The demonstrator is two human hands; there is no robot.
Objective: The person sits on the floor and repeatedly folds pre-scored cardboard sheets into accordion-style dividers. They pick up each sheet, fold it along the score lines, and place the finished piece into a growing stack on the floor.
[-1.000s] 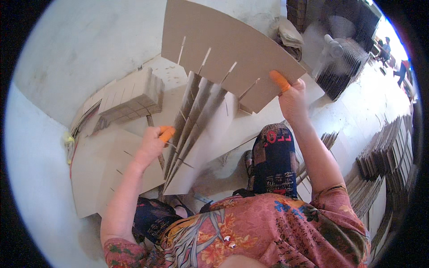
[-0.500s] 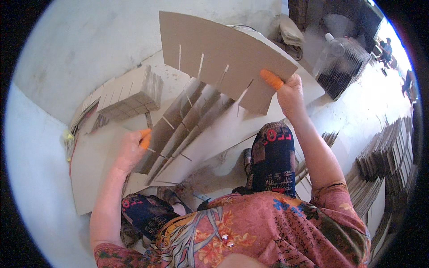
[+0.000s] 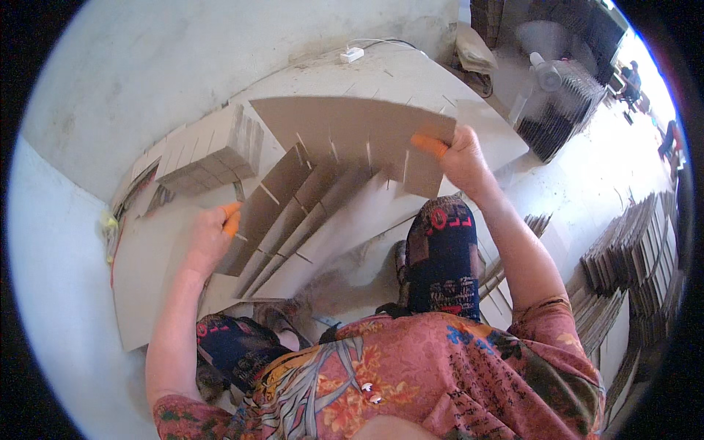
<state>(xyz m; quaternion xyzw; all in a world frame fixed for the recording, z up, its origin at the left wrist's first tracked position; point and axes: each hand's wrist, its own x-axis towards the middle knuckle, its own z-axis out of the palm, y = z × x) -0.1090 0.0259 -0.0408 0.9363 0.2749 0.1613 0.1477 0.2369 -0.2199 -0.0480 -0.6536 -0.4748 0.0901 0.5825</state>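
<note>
My right hand (image 3: 466, 158) grips the right end of a wide brown cardboard sheet (image 3: 345, 121), its orange-covered thumb lying on the face. Slots run up from the sheet's lower edge, which meets the upper ends of several slotted cardboard strips (image 3: 315, 213). These strips stand on edge, side by side, slanting toward me. My left hand (image 3: 209, 242), with orange finger covers, is closed at the outer edge of the leftmost strip. Its fingertips are partly hidden. Whether every slot has engaged a strip I cannot tell.
A stack of slotted cardboard pieces (image 3: 209, 154) sits on the pale work board (image 3: 154, 286) by the wall. A white power socket (image 3: 352, 55) lies at the back. More cardboard stacks (image 3: 623, 253) and a fan (image 3: 544, 73) stand at right; a person (image 3: 631, 81) is far off.
My right hand has brought the wide sheet down and nearer, onto the upper ends of the strips. My left hand has stayed almost in place at the leftmost strip.
</note>
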